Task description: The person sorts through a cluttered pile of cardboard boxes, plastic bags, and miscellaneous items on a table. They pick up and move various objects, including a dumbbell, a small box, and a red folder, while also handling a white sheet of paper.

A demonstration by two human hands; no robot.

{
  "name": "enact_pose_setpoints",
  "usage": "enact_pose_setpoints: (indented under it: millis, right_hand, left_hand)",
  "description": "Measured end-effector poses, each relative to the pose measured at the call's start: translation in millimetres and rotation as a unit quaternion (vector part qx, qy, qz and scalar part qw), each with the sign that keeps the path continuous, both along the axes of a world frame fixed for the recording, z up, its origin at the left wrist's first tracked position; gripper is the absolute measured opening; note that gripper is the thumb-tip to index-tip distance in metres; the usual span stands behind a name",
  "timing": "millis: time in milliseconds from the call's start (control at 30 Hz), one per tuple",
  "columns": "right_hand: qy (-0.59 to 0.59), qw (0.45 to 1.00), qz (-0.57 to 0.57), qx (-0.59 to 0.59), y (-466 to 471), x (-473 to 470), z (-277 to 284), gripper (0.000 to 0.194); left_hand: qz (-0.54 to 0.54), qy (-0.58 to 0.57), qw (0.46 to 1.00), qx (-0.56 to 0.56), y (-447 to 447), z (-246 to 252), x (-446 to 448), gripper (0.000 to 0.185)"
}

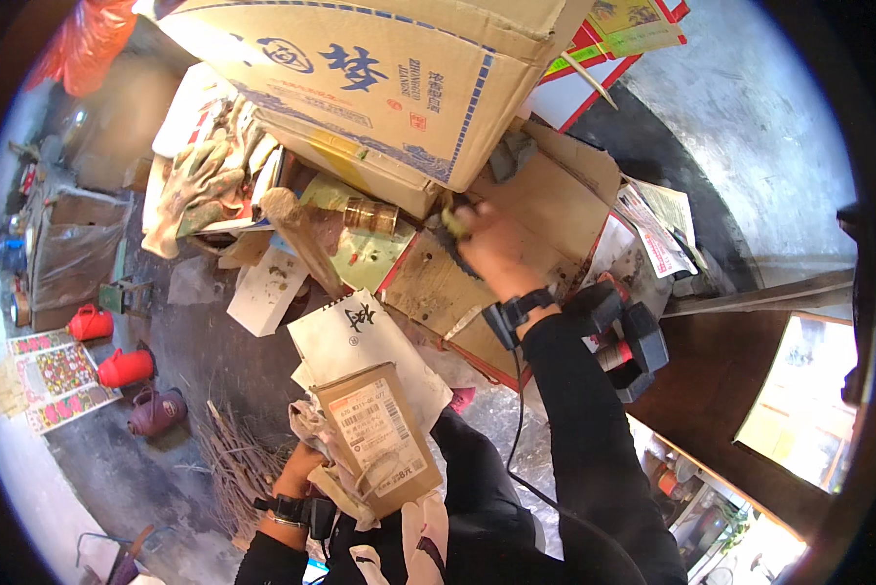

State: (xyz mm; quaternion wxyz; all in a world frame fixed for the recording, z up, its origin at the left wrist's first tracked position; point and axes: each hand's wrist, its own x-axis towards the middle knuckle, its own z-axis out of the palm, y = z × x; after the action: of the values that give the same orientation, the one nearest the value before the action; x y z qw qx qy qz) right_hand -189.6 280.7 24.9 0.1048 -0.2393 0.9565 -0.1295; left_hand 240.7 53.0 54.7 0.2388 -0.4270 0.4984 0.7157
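My left hand (pixel 302 462) grips a small cardboard box (pixel 390 450) bearing a printed label, with a soiled fabric glove (pixel 312 423) pressed against its side. Behind that box a white paper sheet or bag (pixel 368 336) with a dark character is partly covered. Blurred by motion, my right hand (pixel 481 234) reaches down to a worn, dirty cardboard surface (pixel 547 212) beside the lower corner of a large printed carton (pixel 350 80). Something yellowish lies at its fingertips; whether the fingers hold it is unclear. A dark grey cloth (pixel 512 155) lies just beyond.
Soiled work gloves (pixel 204 183) are heaped at the left, near a wooden handle (pixel 302 234) and a roll of amber tape (pixel 370 216). A black dumbbell (pixel 639 340) stands by my right forearm. Red kettles (pixel 125 367) and a bundle of twigs (pixel 237 457) are on the floor.
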Motion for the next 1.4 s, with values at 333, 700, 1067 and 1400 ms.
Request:
enact_pose_setpoints:
  millis: [333,700,1067,1400]
  right_hand:
    - [0.021,0.984,-0.125,-0.126,64.6,-37.9,4.2,0.045]
    - [-0.077,0.913,0.177,-0.359,-24.8,153.4,-2.1,0.042]
    - [-0.033,0.969,0.088,-0.227,4.8,162.4,-4.2,0.031]
    - [0.097,0.966,-0.186,-0.150,95.4,-10.0,43.2,0.042]
  left_hand:
    - [0.089,0.041,0.993,-0.070,26.0,32.9,67.0,0.053]
    - [0.229,0.055,0.964,-0.120,37.8,66.7,162.1,0.040]
    - [0.180,0.081,0.972,-0.130,3.0,43.4,216.2,0.040]
    - [-0.206,0.015,0.924,-0.322,-16.3,19.3,228.4,0.034]
